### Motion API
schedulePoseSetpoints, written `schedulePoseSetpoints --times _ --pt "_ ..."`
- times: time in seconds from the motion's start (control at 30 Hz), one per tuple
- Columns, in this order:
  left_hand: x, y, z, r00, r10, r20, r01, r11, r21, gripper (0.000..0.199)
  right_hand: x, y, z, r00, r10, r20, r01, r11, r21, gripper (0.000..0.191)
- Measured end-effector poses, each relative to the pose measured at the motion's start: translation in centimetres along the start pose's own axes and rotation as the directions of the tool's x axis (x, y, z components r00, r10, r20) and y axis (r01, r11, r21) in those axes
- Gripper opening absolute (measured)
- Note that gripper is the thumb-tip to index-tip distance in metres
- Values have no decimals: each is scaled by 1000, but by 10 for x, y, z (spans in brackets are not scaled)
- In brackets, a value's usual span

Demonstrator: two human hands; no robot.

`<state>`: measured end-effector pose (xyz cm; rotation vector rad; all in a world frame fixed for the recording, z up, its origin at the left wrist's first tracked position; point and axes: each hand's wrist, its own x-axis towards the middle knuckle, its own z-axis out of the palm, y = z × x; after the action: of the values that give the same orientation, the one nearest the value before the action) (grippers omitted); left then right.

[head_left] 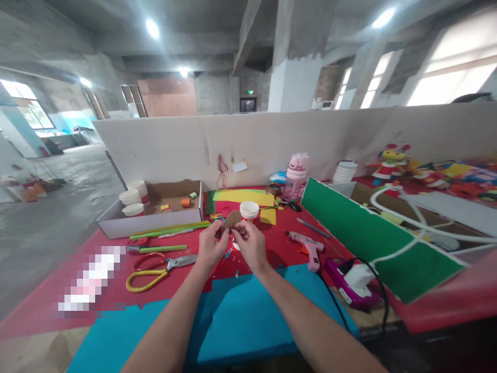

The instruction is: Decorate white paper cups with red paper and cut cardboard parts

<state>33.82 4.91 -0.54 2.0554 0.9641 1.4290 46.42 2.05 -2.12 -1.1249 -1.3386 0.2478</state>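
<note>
A small brown cardboard piece with a rounded top (233,218) is pinched between both hands above the red table covering. My left hand (213,242) is closed on its left side, thumb and fingers together. From the right, my right hand (250,243) grips its lower edge, fingertips close to the left thumb. Just behind the hands stands a white paper cup (249,209). Tiny paper scraps lie on the red surface under them. Scissors with one red and one yellow handle (163,269) rest left of my left hand. A pink glue gun (306,248) lies to the right.
An open box (149,220) with paper cups and small paper rolls stands at left. A green-sided box (373,241) fills the right. A purple power strip (351,285) with cables sits near the front right. Blue sheeting (240,321) covers the near edge; a pink bottle (296,175) stands behind.
</note>
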Motion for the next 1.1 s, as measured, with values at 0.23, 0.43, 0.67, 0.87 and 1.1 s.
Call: schedulePoseSetpoints --times 0.23,0.43,0.67,0.87,1.1 --pt "-3 1 2 985 162 52 -169 973 156 9 1 -2 -4 998 -68 5 68 993 -96 8" --pt "-5 -1 7 985 164 52 -171 970 172 10 4 0 -8 984 -148 98 170 941 -293 14" --pt "-5 1 8 988 146 58 -153 980 125 13 3 -1 -7 987 -111 119 147 921 -361 12" --pt "-5 2 10 999 28 33 -30 998 56 12 5 2 -7 984 -116 132 151 943 -296 12" --pt "0 -3 7 993 -110 48 116 984 -136 16 5 3 -8 980 -158 124 185 948 -259 11"
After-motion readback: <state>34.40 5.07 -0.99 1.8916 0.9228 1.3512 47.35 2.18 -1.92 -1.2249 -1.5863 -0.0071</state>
